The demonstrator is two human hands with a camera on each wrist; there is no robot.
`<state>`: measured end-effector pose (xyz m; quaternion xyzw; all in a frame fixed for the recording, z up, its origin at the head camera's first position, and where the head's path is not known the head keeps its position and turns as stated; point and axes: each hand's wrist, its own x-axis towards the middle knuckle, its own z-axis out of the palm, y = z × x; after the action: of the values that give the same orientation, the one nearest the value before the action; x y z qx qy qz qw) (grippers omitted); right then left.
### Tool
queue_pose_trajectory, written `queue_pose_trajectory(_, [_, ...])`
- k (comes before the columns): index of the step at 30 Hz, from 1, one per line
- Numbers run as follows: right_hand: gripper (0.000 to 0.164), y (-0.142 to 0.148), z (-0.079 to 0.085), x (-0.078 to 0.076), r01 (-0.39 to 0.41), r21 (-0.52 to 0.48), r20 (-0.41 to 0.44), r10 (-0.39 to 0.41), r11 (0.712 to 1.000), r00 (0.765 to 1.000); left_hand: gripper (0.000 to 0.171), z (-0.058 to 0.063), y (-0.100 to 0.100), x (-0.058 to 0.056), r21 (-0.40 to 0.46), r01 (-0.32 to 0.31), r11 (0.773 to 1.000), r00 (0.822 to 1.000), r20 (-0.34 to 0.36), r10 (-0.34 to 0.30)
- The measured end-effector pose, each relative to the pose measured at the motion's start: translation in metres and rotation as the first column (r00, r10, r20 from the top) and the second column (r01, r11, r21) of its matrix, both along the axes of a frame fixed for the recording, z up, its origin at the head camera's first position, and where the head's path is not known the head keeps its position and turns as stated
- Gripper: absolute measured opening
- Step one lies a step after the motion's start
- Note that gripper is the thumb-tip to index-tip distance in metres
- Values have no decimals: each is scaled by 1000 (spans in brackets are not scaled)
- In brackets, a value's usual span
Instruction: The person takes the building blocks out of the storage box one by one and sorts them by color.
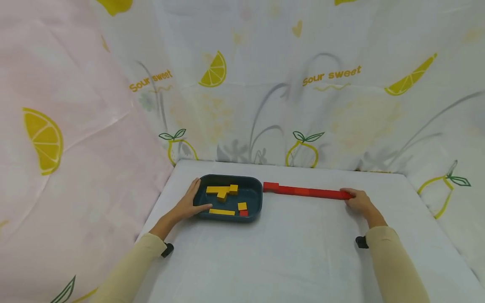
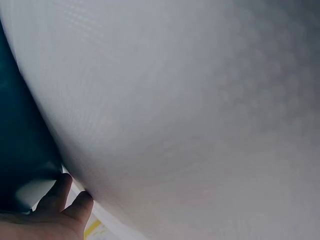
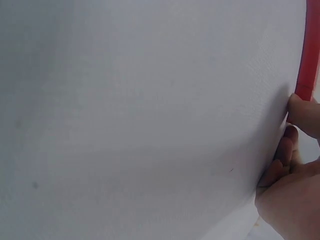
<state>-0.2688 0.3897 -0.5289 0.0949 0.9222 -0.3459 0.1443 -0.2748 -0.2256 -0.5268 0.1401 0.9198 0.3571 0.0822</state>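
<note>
A dark blue-green rectangular tub (image 1: 204, 215) sits on the white table, with yellow blocks (image 1: 222, 192), a flat yellow strip (image 1: 222, 212) and a small red block (image 1: 243, 213) inside. My left hand (image 1: 186, 205) rests against the tub's left end, thumb along the front and fingers spread toward the back corner. To the tub's right lies a long row of red blocks (image 1: 303, 192), thicker at its left end. My right hand (image 1: 358, 201) pinches the row's right end. In the right wrist view the thumb touches the red block (image 3: 305, 82), with the other fingers curled below.
White cloth covers the table (image 1: 288, 261). A hanging sheet (image 1: 257, 75) with lemon prints and lettering rises behind the back edge. A pinkish part of the sheet (image 1: 75, 176) hangs at the left.
</note>
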Motion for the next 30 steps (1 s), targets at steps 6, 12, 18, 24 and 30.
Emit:
queue_pose_trajectory(6, [55,2,-5,1,10,-6,-10,-10,1000,1000,115,0,2,-1,-1,6,1000,1000,4,-6])
queue_pose_trajectory(12, [55,3,-5,1,11,-1,3,-11,1000,1000,115,1,3,-3,5,12,1000,1000,4,-12])
queue_pose_trajectory(18, [60,3,-3,-4,8,8,-21,-8,1000,1000,115,-1,2,-3,11,2,1000,1000,3,-2])
queue_pose_trajectory(24, [70,2,-4,-5,19,13,-55,-18,1000,998,113,0,1,-3,7,-7,1000,1000,17,7])
queue_pose_trajectory(30, [69,-2,0,-1,35,9,-70,-34,999,997,114,-1,0,-2,17,-1,1000,1000,15,1])
